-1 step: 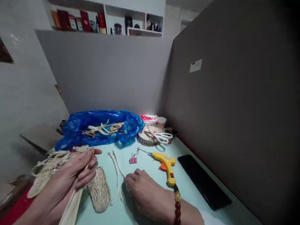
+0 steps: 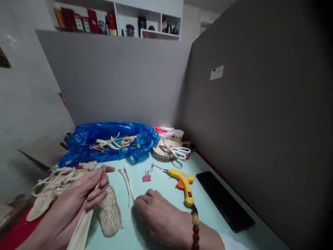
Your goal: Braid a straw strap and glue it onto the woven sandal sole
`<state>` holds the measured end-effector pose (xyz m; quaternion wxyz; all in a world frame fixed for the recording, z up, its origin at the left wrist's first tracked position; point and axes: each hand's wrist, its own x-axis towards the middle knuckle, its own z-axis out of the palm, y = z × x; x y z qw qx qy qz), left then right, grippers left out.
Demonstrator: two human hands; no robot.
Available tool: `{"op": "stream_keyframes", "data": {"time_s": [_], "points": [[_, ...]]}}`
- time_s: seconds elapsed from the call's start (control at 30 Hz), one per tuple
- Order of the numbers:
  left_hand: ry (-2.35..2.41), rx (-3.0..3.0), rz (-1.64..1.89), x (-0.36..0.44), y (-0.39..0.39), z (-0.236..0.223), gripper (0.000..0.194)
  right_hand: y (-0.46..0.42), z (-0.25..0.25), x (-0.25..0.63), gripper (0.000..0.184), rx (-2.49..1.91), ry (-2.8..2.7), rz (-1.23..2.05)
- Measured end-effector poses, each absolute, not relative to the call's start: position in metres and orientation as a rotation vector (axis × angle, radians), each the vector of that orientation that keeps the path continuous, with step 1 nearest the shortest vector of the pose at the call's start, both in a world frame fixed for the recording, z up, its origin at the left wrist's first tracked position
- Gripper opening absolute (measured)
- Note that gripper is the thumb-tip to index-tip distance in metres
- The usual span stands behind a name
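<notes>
My left hand (image 2: 90, 189) is closed around a bundle of pale, flat husk-like strips (image 2: 80, 231), which hang down toward the lower edge of view. My right hand (image 2: 156, 213) rests low over the table, its fingers curled on the near end of a thin pale cord (image 2: 129, 182); the fingertips are hidden. Beside that cord lies a second, twisted cord (image 2: 126, 184). Between my hands is a woven, sole-shaped piece (image 2: 110, 217), partly behind my left fingers.
A yellow glue gun (image 2: 185, 182), a pink binder clip (image 2: 146, 177) and a black phone-like slab (image 2: 225, 201) lie on the right. Behind are a blue plastic bag (image 2: 85, 133) with dry strips, a round basket (image 2: 158, 152), white-handled scissors (image 2: 180, 151) and woven pieces (image 2: 44, 198) at left.
My right hand has shifted slightly left, and the near end of the pale cord has swung left with it. My left hand keeps its hold on the strips.
</notes>
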<state>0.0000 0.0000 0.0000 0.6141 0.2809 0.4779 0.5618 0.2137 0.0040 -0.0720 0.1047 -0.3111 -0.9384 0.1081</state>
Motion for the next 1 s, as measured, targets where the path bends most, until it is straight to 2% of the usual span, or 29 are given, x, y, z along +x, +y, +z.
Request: {"op": "stream_keyframes", "data": {"time_s": [0.17,0.3,0.47,0.57,0.77,0.9,1.0], "points": [[1.075,0.663,1.194,0.019,0.009,-0.019,0.018,0.007,-0.060,0.217,0.018,-0.908,-2.775,0.358],[1.043,0.674,1.145,0.029,0.022,-0.030,0.024,0.030,-0.044,0.247,0.024,-1.310,-2.570,0.221],[1.004,0.685,1.106,0.039,0.038,-0.043,0.025,0.072,-0.032,0.268,0.014,-1.580,-2.526,0.028],[0.983,0.696,1.093,0.047,0.044,-0.054,0.023,0.094,-0.035,0.256,0.017,-1.501,-2.672,-0.055],[0.941,0.714,1.057,0.051,0.049,-0.067,0.019,0.121,-0.053,0.223,0.017,-1.065,-2.996,-0.181],[0.984,0.709,1.036,0.047,0.052,-0.070,0.009,0.129,-0.060,0.219,0.015,-0.916,-3.080,-0.157],[1.047,0.701,1.022,0.045,0.055,-0.074,0.011,0.131,-0.059,0.224,0.013,-0.887,-3.082,-0.059]]}}
